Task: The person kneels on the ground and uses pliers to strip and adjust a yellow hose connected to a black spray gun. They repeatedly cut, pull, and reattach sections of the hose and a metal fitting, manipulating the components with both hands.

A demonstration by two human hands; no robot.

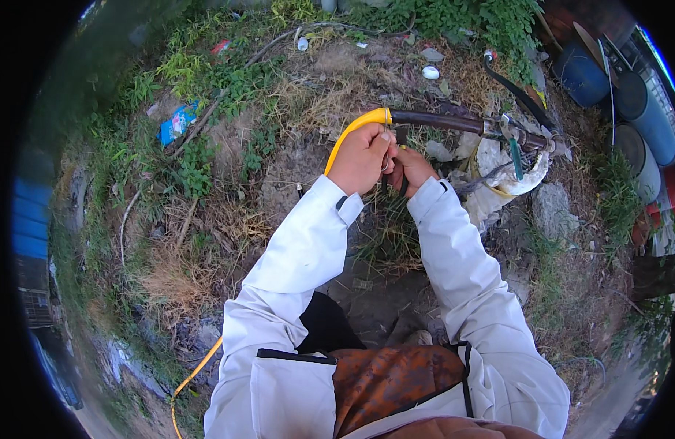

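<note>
A yellow hose (348, 130) meets a dark pipe (436, 119) in front of me. Just beneath that joint, my left hand (360, 157) is closed around a small item, apparently a thin metal loop, partly hidden by the fingers. My right hand (412, 170) is beside it with curled fingers at a dark strip (401, 135) hanging below the joint; its exact grip is partly hidden. To the right, the pipe carries a metal valve with a green lever (515, 157), above a curved white pipe or hose (531, 175).
Weedy, uneven ground has a pale rock (553, 212), sticks, a blue wrapper (178, 124) and white litter (430, 72). Blue barrels (649, 124) line the upper right, near a black strap or hose (513, 84). Blue panels (31, 212) stand at far left.
</note>
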